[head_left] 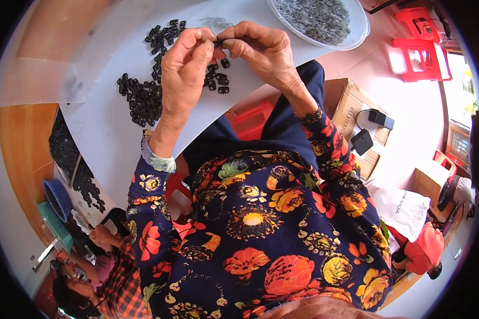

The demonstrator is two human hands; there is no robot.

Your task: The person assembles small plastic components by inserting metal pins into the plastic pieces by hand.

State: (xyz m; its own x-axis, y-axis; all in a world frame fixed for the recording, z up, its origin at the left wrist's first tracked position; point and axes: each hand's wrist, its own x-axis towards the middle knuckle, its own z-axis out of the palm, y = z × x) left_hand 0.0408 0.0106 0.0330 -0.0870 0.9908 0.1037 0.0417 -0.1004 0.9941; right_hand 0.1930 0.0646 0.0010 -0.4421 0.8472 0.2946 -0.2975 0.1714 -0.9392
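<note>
Above the white table [104, 119] my left hand [185, 72] and my right hand [263, 53] meet fingertip to fingertip. Between them they pinch a small black plastic part [218, 44], mostly covered by the fingers. Many similar black parts lie in a pile [141, 101] left of my left hand, with more strung out toward the far side [165, 36]. A few loose black parts [218, 80] rest below the hands. Just beyond the fingertips is a small heap of clear, thin pieces [215, 23].
A round white tub [364, 34] of thin clear pieces stands at the far right. Cardboard boxes [338, 90] with black devices are on my right; red stools [420, 58] stand farther off. At lower left a co-worker in a checked shirt [125, 282] sits near more black parts [69, 143] and baskets [56, 199].
</note>
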